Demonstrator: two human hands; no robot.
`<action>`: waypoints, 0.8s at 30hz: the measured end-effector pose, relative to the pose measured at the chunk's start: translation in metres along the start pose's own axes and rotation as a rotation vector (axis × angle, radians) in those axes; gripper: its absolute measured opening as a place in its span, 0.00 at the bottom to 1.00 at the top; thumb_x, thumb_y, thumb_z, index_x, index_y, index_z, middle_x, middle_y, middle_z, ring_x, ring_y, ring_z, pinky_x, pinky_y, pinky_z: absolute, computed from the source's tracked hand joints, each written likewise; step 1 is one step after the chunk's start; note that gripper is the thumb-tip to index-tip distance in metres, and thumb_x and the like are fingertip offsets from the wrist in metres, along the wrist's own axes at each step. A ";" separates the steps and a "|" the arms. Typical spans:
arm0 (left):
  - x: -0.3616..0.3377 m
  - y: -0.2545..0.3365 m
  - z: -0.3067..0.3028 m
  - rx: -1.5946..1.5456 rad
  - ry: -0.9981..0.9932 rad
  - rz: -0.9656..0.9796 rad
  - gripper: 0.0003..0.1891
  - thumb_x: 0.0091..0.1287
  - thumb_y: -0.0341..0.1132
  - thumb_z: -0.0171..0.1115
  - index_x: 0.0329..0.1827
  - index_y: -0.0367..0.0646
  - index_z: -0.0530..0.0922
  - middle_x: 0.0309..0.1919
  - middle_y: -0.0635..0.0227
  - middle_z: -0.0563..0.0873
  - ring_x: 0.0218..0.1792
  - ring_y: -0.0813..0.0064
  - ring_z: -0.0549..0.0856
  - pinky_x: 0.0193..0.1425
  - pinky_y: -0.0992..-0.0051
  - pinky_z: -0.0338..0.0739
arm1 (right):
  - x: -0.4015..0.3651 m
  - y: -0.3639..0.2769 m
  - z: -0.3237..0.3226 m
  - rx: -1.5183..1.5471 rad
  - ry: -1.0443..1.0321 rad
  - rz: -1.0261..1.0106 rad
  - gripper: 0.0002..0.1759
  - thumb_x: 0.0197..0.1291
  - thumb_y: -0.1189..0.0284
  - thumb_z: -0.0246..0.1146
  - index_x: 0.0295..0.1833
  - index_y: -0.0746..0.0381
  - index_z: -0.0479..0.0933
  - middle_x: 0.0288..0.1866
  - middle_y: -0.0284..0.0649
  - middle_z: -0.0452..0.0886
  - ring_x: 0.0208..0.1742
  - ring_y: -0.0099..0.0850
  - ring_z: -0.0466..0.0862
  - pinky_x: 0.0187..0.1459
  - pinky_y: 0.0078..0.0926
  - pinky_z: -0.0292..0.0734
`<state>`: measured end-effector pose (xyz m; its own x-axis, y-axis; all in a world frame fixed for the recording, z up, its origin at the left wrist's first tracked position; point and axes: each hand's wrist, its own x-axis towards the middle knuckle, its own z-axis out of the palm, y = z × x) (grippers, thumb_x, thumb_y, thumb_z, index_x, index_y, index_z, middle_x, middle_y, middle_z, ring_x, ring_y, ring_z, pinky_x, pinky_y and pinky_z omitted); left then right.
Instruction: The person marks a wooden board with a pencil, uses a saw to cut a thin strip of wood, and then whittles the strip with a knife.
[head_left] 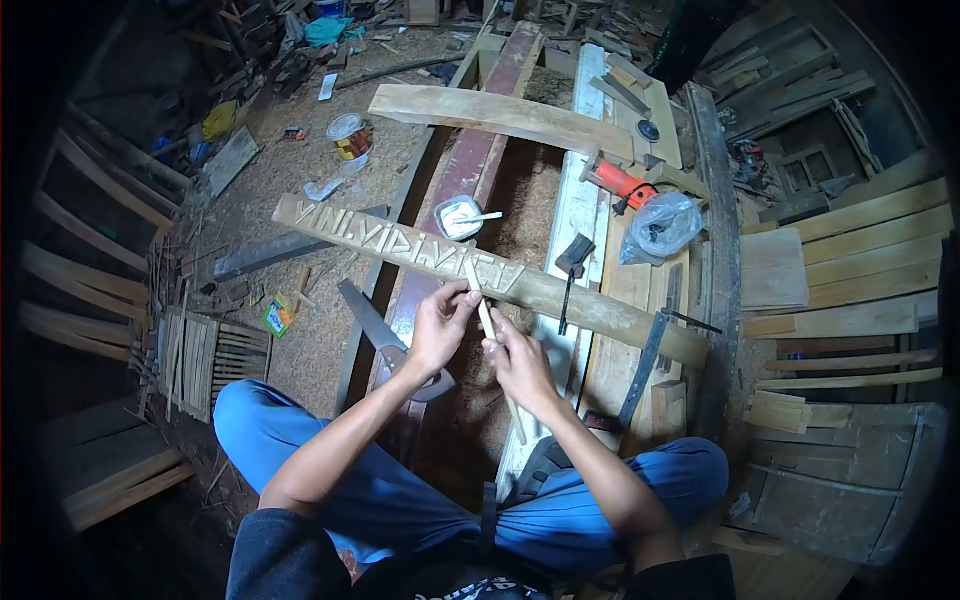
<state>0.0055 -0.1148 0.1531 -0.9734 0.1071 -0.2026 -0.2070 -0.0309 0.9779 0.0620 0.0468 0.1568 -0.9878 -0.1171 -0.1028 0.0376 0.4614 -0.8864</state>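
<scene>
A long, pale wooden plank bearing raised letters that begin "VINI" (590, 304) runs from left of centre down toward the right of the frame, across a maroon painted beam (480, 155). A broad, slightly curved board of pale wood (500, 112) lies above it, in the upper centre. Below the plank, left of centre, is a hand saw with a grey metal blade (368, 318), its handle partly hidden by the left forearm. Right of centre, a red cylindrical power tool (620, 183) lies just beside a clear, bulging plastic bag (664, 226). In the middle, a slim stick of pale wood (486, 320) is gripped by both hands: the left hand (446, 325) pinches it higher up, the right hand (521, 365) closes around it lower down. Its upper tip overlaps the plank's lettering; whether they touch, I cannot tell. Just above the lettering sits a small white tub of white paste (446, 213), a short pale stick (488, 217) across its rim.
</scene>
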 end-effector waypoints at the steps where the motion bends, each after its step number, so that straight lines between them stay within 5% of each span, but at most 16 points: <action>1: -0.001 0.002 -0.005 0.109 -0.008 0.007 0.15 0.77 0.34 0.63 0.58 0.31 0.82 0.41 0.61 0.91 0.40 0.81 0.86 0.44 0.76 0.81 | 0.002 0.004 0.001 0.001 -0.023 0.035 0.26 0.70 0.79 0.57 0.73 0.61 0.71 0.44 0.53 0.89 0.45 0.48 0.90 0.49 0.44 0.84; 4: -0.006 -0.024 -0.036 0.433 0.035 0.129 0.24 0.74 0.45 0.66 0.63 0.35 0.79 0.50 0.48 0.88 0.52 0.59 0.88 0.60 0.63 0.79 | 0.016 0.012 0.009 0.007 0.044 0.029 0.22 0.71 0.77 0.59 0.69 0.62 0.75 0.41 0.51 0.89 0.43 0.44 0.90 0.47 0.40 0.84; 6: -0.017 -0.048 -0.064 0.647 0.075 0.103 0.28 0.73 0.49 0.66 0.65 0.36 0.78 0.55 0.44 0.87 0.55 0.54 0.87 0.62 0.61 0.79 | 0.027 0.020 0.019 -0.036 0.023 0.035 0.20 0.72 0.73 0.60 0.67 0.61 0.76 0.38 0.48 0.89 0.40 0.42 0.90 0.43 0.39 0.83; 7: -0.022 -0.065 -0.075 0.646 0.123 0.060 0.30 0.72 0.51 0.65 0.66 0.35 0.78 0.57 0.43 0.85 0.59 0.52 0.86 0.64 0.59 0.78 | 0.034 0.038 0.034 0.036 0.011 0.038 0.20 0.72 0.73 0.62 0.67 0.61 0.76 0.35 0.44 0.87 0.35 0.32 0.86 0.37 0.31 0.80; 8: -0.029 -0.059 -0.077 0.535 0.153 -0.086 0.29 0.74 0.50 0.64 0.67 0.36 0.77 0.58 0.45 0.85 0.61 0.54 0.85 0.66 0.60 0.77 | 0.038 0.051 0.049 0.107 -0.002 0.044 0.20 0.73 0.73 0.63 0.67 0.60 0.75 0.33 0.40 0.86 0.29 0.22 0.82 0.30 0.23 0.78; 11: -0.038 -0.068 -0.081 0.283 0.161 -0.073 0.26 0.81 0.50 0.55 0.70 0.37 0.76 0.61 0.55 0.84 0.64 0.68 0.81 0.64 0.69 0.76 | 0.047 0.045 0.089 0.214 -0.109 -0.030 0.12 0.72 0.77 0.63 0.58 0.62 0.72 0.34 0.38 0.86 0.25 0.19 0.79 0.24 0.20 0.74; 16: -0.038 -0.053 -0.112 0.064 0.149 -0.137 0.18 0.82 0.43 0.55 0.55 0.35 0.81 0.45 0.64 0.90 0.44 0.82 0.85 0.47 0.80 0.79 | 0.041 -0.019 0.124 0.371 -0.282 0.047 0.12 0.72 0.78 0.63 0.57 0.66 0.70 0.35 0.41 0.87 0.30 0.23 0.85 0.29 0.25 0.80; 22: -0.027 -0.043 -0.131 -0.072 0.312 -0.087 0.16 0.82 0.40 0.55 0.46 0.34 0.82 0.32 0.66 0.90 0.30 0.84 0.86 0.35 0.80 0.80 | 0.040 -0.037 0.140 0.107 -0.063 -0.203 0.13 0.73 0.75 0.62 0.60 0.65 0.78 0.48 0.49 0.87 0.47 0.39 0.89 0.46 0.34 0.82; 24: -0.028 -0.041 -0.135 -0.105 0.346 -0.112 0.17 0.82 0.41 0.55 0.46 0.33 0.82 0.31 0.64 0.90 0.27 0.82 0.86 0.32 0.80 0.81 | 0.040 -0.021 0.150 0.053 0.029 -0.121 0.14 0.74 0.70 0.61 0.59 0.65 0.78 0.50 0.50 0.86 0.51 0.44 0.86 0.53 0.40 0.79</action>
<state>0.0276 -0.2510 0.1110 -0.9159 -0.2261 -0.3315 -0.3057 -0.1420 0.9415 0.0446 -0.0996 0.1038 -0.9895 -0.1430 0.0183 -0.0744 0.3980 -0.9144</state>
